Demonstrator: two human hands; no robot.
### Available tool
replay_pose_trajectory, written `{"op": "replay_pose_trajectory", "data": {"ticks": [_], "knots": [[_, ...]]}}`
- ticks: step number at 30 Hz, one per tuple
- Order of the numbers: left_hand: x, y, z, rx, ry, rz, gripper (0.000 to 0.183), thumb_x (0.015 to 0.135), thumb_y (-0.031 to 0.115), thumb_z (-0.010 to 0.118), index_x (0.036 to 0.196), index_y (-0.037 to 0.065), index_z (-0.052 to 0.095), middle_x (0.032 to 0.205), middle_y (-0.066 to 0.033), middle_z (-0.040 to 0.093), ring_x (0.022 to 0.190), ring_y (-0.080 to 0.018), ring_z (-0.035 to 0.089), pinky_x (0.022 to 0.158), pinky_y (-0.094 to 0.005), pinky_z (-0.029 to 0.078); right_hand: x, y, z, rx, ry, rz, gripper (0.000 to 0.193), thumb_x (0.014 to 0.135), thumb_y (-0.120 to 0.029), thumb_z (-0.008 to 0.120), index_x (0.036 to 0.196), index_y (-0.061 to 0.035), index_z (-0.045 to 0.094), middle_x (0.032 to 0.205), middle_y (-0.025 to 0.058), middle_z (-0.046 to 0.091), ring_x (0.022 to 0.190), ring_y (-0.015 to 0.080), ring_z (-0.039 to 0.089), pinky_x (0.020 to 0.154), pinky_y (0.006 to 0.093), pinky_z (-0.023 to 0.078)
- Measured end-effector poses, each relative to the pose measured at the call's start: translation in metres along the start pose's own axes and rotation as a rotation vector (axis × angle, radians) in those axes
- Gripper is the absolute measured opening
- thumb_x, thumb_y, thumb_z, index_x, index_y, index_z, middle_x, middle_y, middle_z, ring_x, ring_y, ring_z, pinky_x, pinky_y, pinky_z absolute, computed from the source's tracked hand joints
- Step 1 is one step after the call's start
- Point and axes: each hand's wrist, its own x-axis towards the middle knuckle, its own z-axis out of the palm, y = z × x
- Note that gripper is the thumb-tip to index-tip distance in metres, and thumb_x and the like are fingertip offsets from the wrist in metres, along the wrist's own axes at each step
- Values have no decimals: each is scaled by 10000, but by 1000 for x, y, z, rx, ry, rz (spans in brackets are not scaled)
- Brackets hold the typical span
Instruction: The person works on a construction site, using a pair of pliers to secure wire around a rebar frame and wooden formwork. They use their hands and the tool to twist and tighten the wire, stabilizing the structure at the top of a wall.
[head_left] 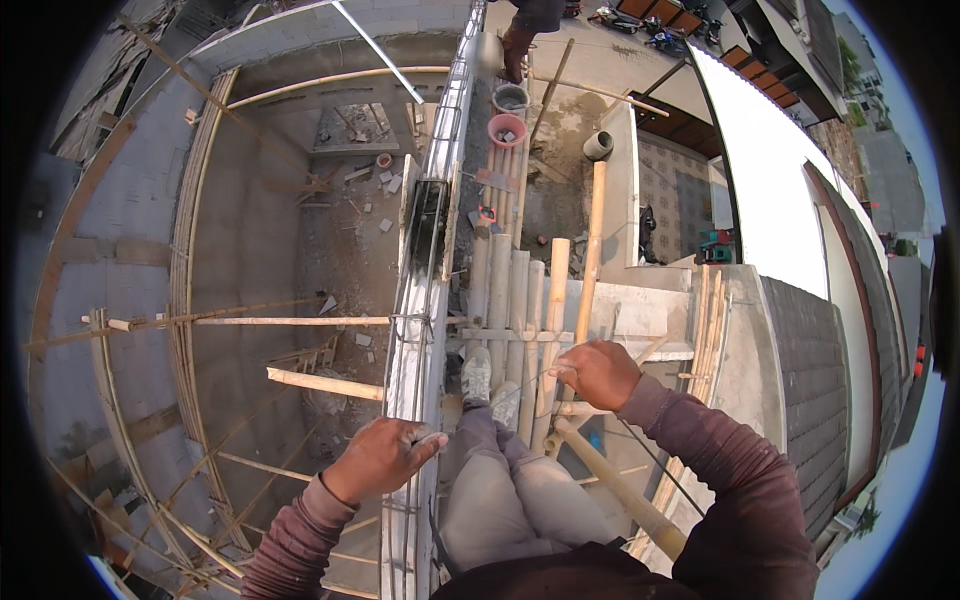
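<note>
My left hand (385,457) is closed, thumb pressed to the fingers, above the wall top; anything in its pinch is too small to make out. My right hand (603,374) pinches a thin string or wire, which runs faintly down toward my left hand. Beneath my hands, the wall top (402,372) carries long steel reinforcing bars (410,322) with tied stirrups. Farther along, boards flank the bars at a dark gap. My shoes (477,372) rest on bamboo poles (517,290) beside the wall.
Two buckets, one pink (507,130) and one grey (511,98), stand ahead on the bamboo walkway, near another person's leg (515,55). Left of the wall, a deep room floor (345,270) holds rubble. A thick bamboo pole (625,490) slants below my right arm. White roofing (770,160) lies right.
</note>
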Motion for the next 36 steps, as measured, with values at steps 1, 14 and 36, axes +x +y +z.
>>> {"op": "replay_pose_trajectory", "data": {"ticks": [1, 14, 36], "knots": [[-2, -2, 4, 17, 17, 16, 314, 959, 333, 649, 947, 34, 745, 767, -208, 658, 707, -377, 630, 656, -436, 508, 0, -6, -8, -18, 248, 122, 274, 935, -269, 643, 911, -12, 732, 838, 170, 700, 818, 406, 649, 741, 469, 509], [-55, 71, -33, -390, -420, -107, 392, 1011, 386, 582, 1118, 39, 731, 908, -149, 724, 823, -164, 639, 806, -327, 510, -97, -32, -25, -268, -161, 174, 330, 992, -334, 542, 989, -64, 732, 887, 168, 710, 834, 354, 676, 754, 460, 520], [-101, 105, -39, -228, -122, -32, 382, 998, 351, 605, 1004, -13, 721, 723, -62, 638, 686, -133, 556, 671, -338, 467, -183, -72, -71, 1252, 502, 335, 331, 1040, -284, 519, 915, -5, 645, 627, -12, 480, 604, 127, 543, 575, 274, 423]]}}
